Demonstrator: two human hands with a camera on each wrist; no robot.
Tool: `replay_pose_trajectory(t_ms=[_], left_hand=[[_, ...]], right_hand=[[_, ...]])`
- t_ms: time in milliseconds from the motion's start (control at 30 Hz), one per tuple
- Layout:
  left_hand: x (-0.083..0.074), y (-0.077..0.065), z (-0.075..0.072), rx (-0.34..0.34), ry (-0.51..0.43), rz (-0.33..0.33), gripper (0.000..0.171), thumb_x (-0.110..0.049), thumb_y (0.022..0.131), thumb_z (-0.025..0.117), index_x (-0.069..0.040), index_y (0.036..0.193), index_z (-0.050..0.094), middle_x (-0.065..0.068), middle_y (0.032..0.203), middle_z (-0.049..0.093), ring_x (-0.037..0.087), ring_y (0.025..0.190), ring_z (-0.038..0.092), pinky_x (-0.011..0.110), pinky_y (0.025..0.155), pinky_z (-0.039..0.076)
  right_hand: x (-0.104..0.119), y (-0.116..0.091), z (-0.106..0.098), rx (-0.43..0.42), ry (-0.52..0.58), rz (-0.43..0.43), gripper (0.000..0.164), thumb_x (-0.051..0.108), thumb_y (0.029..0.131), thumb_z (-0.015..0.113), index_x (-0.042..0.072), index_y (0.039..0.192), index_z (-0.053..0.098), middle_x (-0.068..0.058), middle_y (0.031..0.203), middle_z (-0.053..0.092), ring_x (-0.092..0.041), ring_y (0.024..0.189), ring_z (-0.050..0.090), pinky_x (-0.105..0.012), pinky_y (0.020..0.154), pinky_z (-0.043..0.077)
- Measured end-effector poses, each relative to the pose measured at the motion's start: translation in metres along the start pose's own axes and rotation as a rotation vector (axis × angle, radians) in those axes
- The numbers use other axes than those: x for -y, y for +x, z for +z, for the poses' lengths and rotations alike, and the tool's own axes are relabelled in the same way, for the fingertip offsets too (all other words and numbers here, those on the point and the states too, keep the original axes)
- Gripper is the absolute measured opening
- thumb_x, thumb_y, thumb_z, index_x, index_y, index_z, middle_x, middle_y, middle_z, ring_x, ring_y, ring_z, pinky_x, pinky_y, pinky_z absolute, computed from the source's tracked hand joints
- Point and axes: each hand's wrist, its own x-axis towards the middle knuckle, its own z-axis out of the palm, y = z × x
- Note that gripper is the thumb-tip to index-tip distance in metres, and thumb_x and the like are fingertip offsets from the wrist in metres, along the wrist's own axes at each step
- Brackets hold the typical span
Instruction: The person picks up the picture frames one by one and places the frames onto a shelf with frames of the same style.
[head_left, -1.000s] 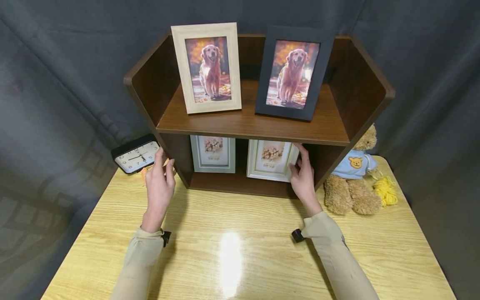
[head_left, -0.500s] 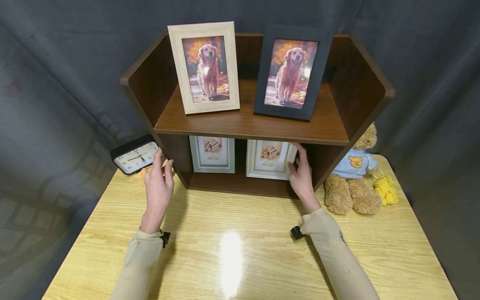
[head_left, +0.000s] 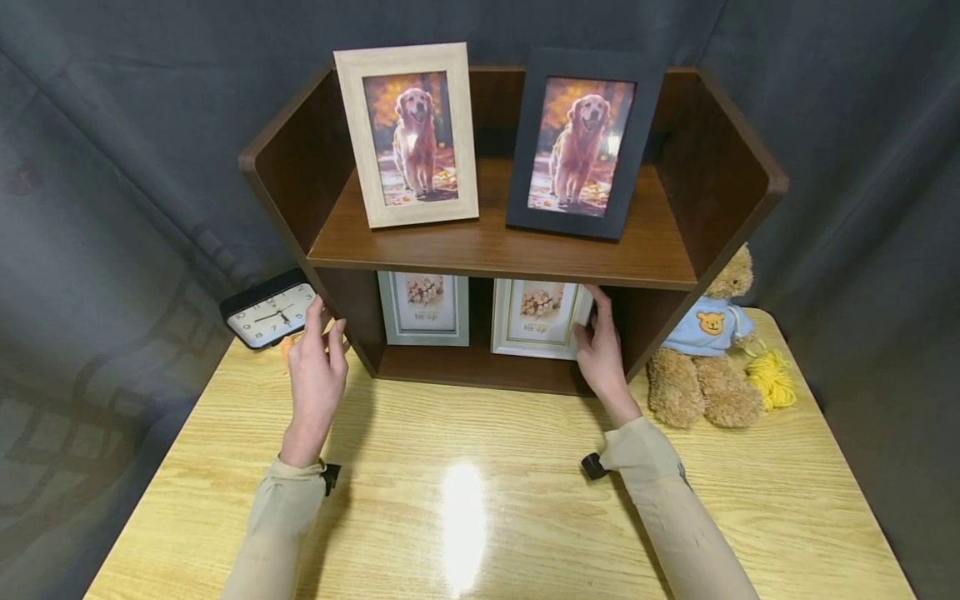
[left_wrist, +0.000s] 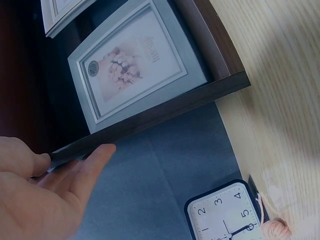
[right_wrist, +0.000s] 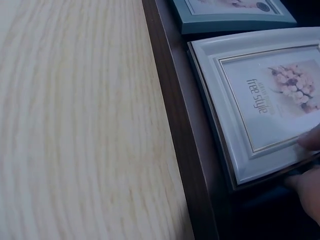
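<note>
A dark brown two-tier shelf stands on the table. In its lower compartment, a white photo frame with a gold inner line leans at the right. My right hand pinches this frame's right edge; the right wrist view shows the thumb on its front and another finger at its side. A grey-green photo frame stands to its left. My left hand is at the shelf's left side panel, its fingers nearly straight along the outer face. Whether they press on the panel I cannot tell.
On the upper shelf stand a cream photo frame and a black photo frame, both with dog pictures. A clock lies left of the shelf. A teddy bear and yellow yarn sit right, on the wooden table.
The whole head view has shifted a little, so the shelf appears slightly further left. Both hands and the photo frames keep their places relative to the shelf.
</note>
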Motion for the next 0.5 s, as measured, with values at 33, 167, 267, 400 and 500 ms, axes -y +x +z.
replay_pose_trajectory(t_ms=[33,167,267,400,500], left_hand=[[0.000,0.000,0.000,0.000,0.002,0.000,0.037,0.004,0.108,0.059,0.008,0.144,0.052,0.035,0.131,0.067,0.050,0.098,0.075,0.056,0.071,0.066],[0.001,0.000,-0.001,-0.002,0.012,-0.001,0.037,0.003,0.108,0.059,0.009,0.144,0.051,0.035,0.130,0.067,0.050,0.097,0.075,0.056,0.072,0.066],[0.002,-0.001,-0.001,0.001,0.010,-0.009,0.037,0.003,0.108,0.059,0.009,0.144,0.052,0.036,0.130,0.067,0.050,0.098,0.075,0.057,0.073,0.066],[0.001,-0.001,-0.003,0.019,0.001,-0.034,0.037,0.002,0.109,0.059,0.008,0.144,0.052,0.035,0.131,0.066,0.050,0.100,0.074,0.058,0.075,0.066],[0.001,0.000,-0.004,0.044,-0.025,-0.048,0.038,0.003,0.109,0.058,0.007,0.146,0.051,0.034,0.133,0.066,0.049,0.103,0.074,0.046,0.078,0.068]], right_hand=[[0.001,-0.001,0.000,-0.001,-0.004,0.002,0.066,-0.014,0.107,0.048,0.009,0.166,0.028,-0.018,0.173,0.023,-0.036,0.160,0.021,-0.064,0.130,0.024],[0.007,-0.006,0.000,-0.032,-0.056,-0.006,0.066,-0.006,0.108,0.053,0.010,0.167,0.028,-0.017,0.174,0.021,-0.036,0.160,0.022,-0.064,0.129,0.026],[0.015,-0.015,0.000,-0.078,-0.118,-0.066,0.064,-0.004,0.107,0.056,0.009,0.166,0.032,-0.015,0.176,0.019,-0.036,0.159,0.024,-0.066,0.126,0.031],[0.029,-0.032,-0.003,-0.113,-0.187,-0.211,0.063,-0.009,0.104,0.057,0.007,0.162,0.039,-0.018,0.176,0.021,-0.039,0.159,0.026,-0.069,0.120,0.036],[0.046,-0.050,-0.011,-0.100,-0.219,-0.284,0.063,-0.010,0.103,0.058,0.007,0.161,0.040,-0.021,0.174,0.025,-0.039,0.159,0.025,-0.068,0.121,0.036]])
